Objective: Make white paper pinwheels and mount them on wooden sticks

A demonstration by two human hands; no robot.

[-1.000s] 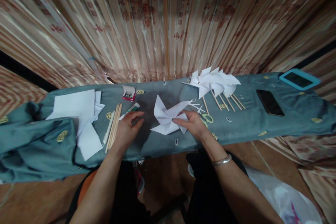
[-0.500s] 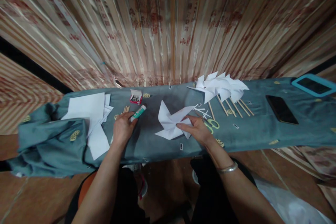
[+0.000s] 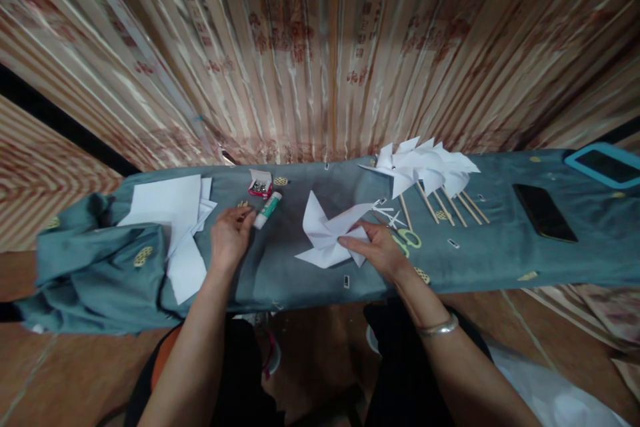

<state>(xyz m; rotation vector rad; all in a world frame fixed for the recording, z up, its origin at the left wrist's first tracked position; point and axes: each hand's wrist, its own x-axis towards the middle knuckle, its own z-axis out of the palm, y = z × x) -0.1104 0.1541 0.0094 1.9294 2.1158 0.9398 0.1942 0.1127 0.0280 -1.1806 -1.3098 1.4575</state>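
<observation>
My right hand (image 3: 380,247) pinches a folded white paper pinwheel (image 3: 327,230) near its centre, thumb on top. My left hand (image 3: 231,237) rests over a small group of wooden sticks (image 3: 243,204), its fingers curled; the tips of the sticks show beyond the knuckles, and whatever lies within the fingers is hidden. Just right of the left fingertips, a white and green glue stick (image 3: 268,210) lies on the cloth. Behind it stands an opened small red box (image 3: 261,185) of metal pins.
White paper sheets (image 3: 167,203) lie at the left on the grey-green cloth (image 3: 295,287). Finished pinwheels on sticks (image 3: 425,167) overlap at the back right. Green-handled scissors (image 3: 411,240) and paper strips (image 3: 393,215) are beside my right hand. A black phone (image 3: 544,213) and a blue-framed device (image 3: 607,163) lie farther right.
My left hand has let go of the glue stick, which now lies on the cloth, and has shifted slightly left over the sticks. My right hand keeps the pinwheel in place.
</observation>
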